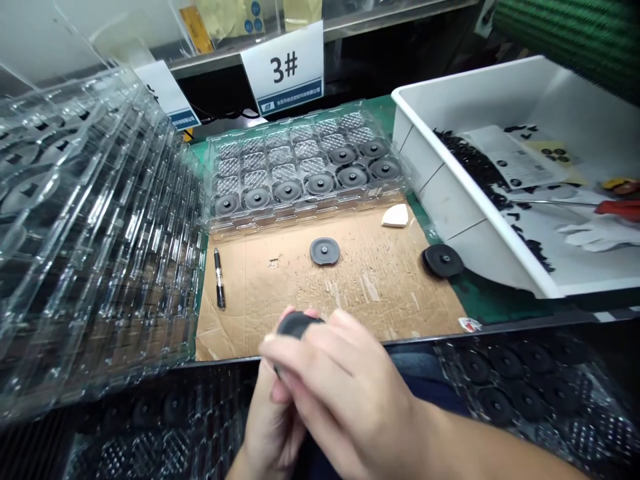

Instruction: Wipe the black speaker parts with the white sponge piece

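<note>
Both hands are closed together round a black rounded plastic part (299, 324) at the front edge of the bench. My left hand (273, 420) holds it from below and is partly covered by the other hand. Over the top lies my right hand (360, 380), its fingers wrapped on the part; most of the part is hidden. A similar dark rounded part (325, 251) with a small centre stud rests on the cardboard sheet (285, 293) just beyond. Further off, a clear blister tray (300, 210) holds several such parts in its front and right pockets.
Tall stacked clear trays (100, 253) stand at left, near a pen (219, 280). To the right is a white bin (450, 193) with black pieces, a glove (605, 230) and a red-handled tool (617, 209). More black parts (443, 260) lie beside it, and a white wedge (396, 215) sits behind.
</note>
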Motion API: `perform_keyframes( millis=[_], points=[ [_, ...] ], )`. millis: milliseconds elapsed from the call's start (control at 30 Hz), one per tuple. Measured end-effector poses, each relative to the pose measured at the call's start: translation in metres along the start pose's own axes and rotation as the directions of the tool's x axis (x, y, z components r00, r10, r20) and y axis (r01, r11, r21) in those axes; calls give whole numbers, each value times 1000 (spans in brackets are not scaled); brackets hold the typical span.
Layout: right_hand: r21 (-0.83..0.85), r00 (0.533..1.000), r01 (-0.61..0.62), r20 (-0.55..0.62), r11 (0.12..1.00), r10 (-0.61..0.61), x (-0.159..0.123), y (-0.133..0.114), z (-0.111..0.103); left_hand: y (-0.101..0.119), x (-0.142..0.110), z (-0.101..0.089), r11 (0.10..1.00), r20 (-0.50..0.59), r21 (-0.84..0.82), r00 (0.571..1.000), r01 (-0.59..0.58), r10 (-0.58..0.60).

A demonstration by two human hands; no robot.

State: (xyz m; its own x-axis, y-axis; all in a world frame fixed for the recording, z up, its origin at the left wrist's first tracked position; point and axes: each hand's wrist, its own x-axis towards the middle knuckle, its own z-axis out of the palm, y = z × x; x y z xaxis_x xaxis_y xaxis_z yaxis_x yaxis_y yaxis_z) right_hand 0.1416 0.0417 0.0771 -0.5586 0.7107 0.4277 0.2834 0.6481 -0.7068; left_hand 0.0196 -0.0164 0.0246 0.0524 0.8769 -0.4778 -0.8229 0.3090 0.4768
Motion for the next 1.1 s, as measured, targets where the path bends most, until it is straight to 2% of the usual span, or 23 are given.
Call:
perform_keyframes(
  millis=[67, 133, 233, 300, 400, 467, 533, 600, 667, 700, 767, 867, 900, 967, 1100],
  points=[
    [52, 995, -4, 95, 999, -1, -5, 2, -6, 3, 0, 1, 999, 37, -32, 999, -21, 22],
    [42, 986, -67, 156, 997, 60, -11, 5, -14, 5, 0, 3, 999, 44, -41, 998, -35, 37],
    [-122, 986, -145, 69, 982, 154, -16, 8, -17, 5, 1, 6, 998, -46, -24, 997, -57, 56],
    [-204, 993, -114, -8, 972, 115, -18, 6, -14, 6, 1, 8, 999, -70, -37, 997, -34, 31],
    [-129, 998, -60, 2, 990, 61, -18, 3, -9, 7, 1, 9, 999, -58, -46, 998, -6, 4],
    [-59, 994, -101, 31, 993, 103, -16, 4, -8, 7, 2, 6, 997, -58, -16, 996, -73, 72],
    [-85, 987, -155, 30, 984, 158, -14, 5, -8, 5, 4, 4, 990, -51, -2, 989, -139, 139],
    [-122, 992, -130, -10, 984, 130, -12, 5, -7, 1, 6, 2, 992, -57, -32, 991, -125, 123],
    [-56, 996, -79, 24, 995, 80, -11, 10, -5, -2, 8, 0, 995, -80, -66, 994, -78, 73],
    [-9, 995, -92, 48, 996, 93, -11, 15, -5, -3, 9, 0, 994, -101, -70, 992, -88, 81],
    [18, 971, -235, 58, 972, 233, -12, 31, -2, -3, 11, 0, 987, -142, -63, 980, -148, 138],
    [-44, 890, -457, -27, 889, 456, -23, 60, 6, 1, 12, 0, 976, -171, -70, 966, -208, 193],
    [-50, 878, -479, -33, 876, 478, -30, 68, 10, 3, 12, 0, 975, -170, -80, 967, -207, 191],
    [-38, 884, -466, 29, 884, 467, -46, 77, 20, 5, 12, 2, 974, -180, -85, 965, -208, 190],
    [-15, 887, -442, 141, 897, 440, -61, 77, 28, 7, 13, 5, 977, -211, -85, 962, -193, 171]
  ],
)
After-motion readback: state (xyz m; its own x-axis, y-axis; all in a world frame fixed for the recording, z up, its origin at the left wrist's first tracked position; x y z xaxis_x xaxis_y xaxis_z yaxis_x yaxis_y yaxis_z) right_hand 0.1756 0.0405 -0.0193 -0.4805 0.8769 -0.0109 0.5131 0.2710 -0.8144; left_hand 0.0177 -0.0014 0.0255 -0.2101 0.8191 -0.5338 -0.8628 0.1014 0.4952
